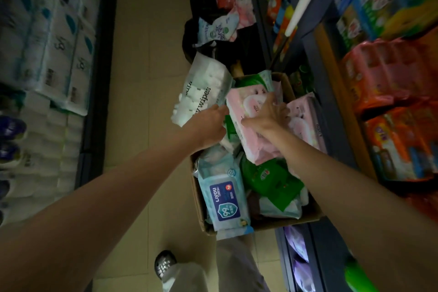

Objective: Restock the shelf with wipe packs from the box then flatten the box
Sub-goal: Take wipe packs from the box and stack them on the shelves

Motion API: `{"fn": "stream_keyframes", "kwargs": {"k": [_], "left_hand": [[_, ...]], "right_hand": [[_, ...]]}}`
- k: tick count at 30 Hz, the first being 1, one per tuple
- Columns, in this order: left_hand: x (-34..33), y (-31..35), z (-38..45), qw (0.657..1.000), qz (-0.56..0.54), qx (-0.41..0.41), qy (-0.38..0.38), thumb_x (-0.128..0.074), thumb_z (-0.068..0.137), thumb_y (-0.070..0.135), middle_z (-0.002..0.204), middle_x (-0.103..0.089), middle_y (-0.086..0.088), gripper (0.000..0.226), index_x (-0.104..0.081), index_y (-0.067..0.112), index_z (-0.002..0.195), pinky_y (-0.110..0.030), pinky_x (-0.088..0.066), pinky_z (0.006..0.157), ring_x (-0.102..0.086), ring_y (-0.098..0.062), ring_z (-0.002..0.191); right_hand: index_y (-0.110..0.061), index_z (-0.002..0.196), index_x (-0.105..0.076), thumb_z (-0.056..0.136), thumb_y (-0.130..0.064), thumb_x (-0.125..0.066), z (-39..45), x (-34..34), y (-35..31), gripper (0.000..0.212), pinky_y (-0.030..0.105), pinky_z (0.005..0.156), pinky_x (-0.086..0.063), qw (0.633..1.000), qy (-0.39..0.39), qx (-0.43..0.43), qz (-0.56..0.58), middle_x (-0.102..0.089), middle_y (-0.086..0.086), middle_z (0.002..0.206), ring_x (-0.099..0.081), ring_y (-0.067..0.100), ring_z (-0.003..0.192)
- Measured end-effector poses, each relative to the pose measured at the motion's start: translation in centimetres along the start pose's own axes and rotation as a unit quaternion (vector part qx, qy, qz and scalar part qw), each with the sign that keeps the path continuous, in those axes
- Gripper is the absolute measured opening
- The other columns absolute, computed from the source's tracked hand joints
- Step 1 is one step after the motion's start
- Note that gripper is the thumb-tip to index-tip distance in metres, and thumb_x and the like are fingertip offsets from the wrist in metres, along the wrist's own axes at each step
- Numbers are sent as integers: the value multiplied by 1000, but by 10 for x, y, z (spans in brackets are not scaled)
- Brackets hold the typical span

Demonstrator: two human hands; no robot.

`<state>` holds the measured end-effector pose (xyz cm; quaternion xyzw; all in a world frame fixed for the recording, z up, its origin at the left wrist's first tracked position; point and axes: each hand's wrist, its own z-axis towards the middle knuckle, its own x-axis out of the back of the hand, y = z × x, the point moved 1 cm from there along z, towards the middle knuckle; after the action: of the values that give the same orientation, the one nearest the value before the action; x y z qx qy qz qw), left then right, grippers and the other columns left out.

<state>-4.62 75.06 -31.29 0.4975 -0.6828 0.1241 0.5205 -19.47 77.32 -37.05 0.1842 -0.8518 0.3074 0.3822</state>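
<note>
**Spotter:** What have you got hold of?

**Operator:** My right hand (269, 115) is spread over the pink wipe pack (246, 125), fingers curled on its top face, thumb on the near edge. It lies on top of the heap in the cardboard box (201, 211). My left hand (208, 125) is at the pack's left edge; its fingers are hidden, so I can't tell its grip.

**Spotter:** How will it handle?

**Operator:** I'd judge it soft and slick: film wrap, some give, moderate weight. Best taken by the long edges, one hand on each side, not the lid flap.

**Spotter:** What else is in the box?

**Operator:** A blue Liyou pack (224, 204) on the near side and a green pack (270, 180) beside it. A white wipes pack (201, 92) leans over the box's far-left corner.

**Spotter:** And the room?

**Operator:** Dim aisle, beige tiled floor (147, 78) left of the box, the shelf (331, 92) touching its right side, stocked with orange packs (388, 71).
</note>
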Motion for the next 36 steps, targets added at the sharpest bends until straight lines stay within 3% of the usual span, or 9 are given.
{"fn": "stream_keyframes", "kwargs": {"k": [8, 11, 13, 15, 19, 22, 27, 32, 36], "left_hand": [[98, 20, -27, 985, 78, -35, 151, -52, 88, 18, 143, -32, -7, 64, -21, 14, 144, -40, -34, 102, -38, -28, 129], [152, 24, -55, 970, 62, -12, 237, -55, 87, 26, 145, -29, -6, 69, -18, 18, 145, -42, -28, 105, -33, -29, 131], [186, 18, -87, 951, 83, 1, 298, -60, 82, 32, 149, -23, -4, 78, -17, 19, 146, -42, -26, 107, -29, -28, 135], [217, -5, -124, 914, 166, -2, 371, -67, 74, 43, 152, -24, -3, 90, -21, 17, 146, -42, -28, 108, -29, -25, 138], [271, -69, -215, 852, 296, 37, 431, -64, 45, 75, 132, -57, -9, 114, -40, 5, 132, -54, -44, 94, -58, -27, 118], [302, -116, -296, 815, 314, 75, 481, -55, 51, 79, 119, -64, -7, 106, -51, 3, 126, -60, -36, 100, -62, -25, 110], [332, -189, -440, 724, 338, 126, 588, -40, 59, 78, 100, -64, -6, 86, -46, 8, 110, -42, -26, 99, -60, -26, 93], [360, -244, -568, 624, 414, 153, 645, -50, 63, 66, 105, -62, -8, 74, -44, 11, 112, -36, -30, 89, -48, -24, 98], [375, -276, -668, 541, 474, 195, 667, -55, 65, 67, 109, -61, -12, 76, -46, 8, 113, -37, -30, 93, -42, -25, 104]], "right_hand": [[-15, 143, -14, 67, -41, -78, -65, 122, -60, 103, 43, 103, -29, 974, 77, 178, -119, -28, 24, 139, -28, 40, 129], [-13, 145, -12, 67, -42, -77, -108, 160, -111, 105, 43, 104, -29, 922, 138, 300, -201, -28, 23, 139, -28, 40, 129], [-11, 146, -12, 69, -49, -73, -145, 174, -150, 106, 40, 99, -32, 858, 197, 390, -271, -34, 19, 134, -35, 37, 122], [-7, 145, -16, 68, -56, -70, -185, 180, -189, 106, 39, 93, -36, 778, 254, 476, -320, -41, 17, 128, -42, 34, 115], [-3, 142, -27, 63, -62, -69, -267, 179, -274, 107, 42, 89, -39, 660, 302, 604, -330, -49, 15, 119, -48, 34, 107], [-9, 146, -15, 67, -74, -57, -335, 169, -335, 110, 40, 98, -32, 602, 281, 675, -322, -41, 9, 129, -41, 28, 117], [-6, 144, -25, 68, -59, -67, -451, 126, -427, 102, 41, 99, -30, 482, 326, 764, -279, -43, 11, 134, -42, 31, 121], [-8, 138, -27, 56, -50, -73, -541, 79, -504, 103, 41, 99, -29, 428, 359, 815, -153, -49, 14, 126, -37, 27, 116], [-7, 139, -23, 54, -56, -76, -615, 38, -551, 112, 48, 104, -26, 442, 387, 809, 26, -32, 15, 134, -29, 30, 122]]}}
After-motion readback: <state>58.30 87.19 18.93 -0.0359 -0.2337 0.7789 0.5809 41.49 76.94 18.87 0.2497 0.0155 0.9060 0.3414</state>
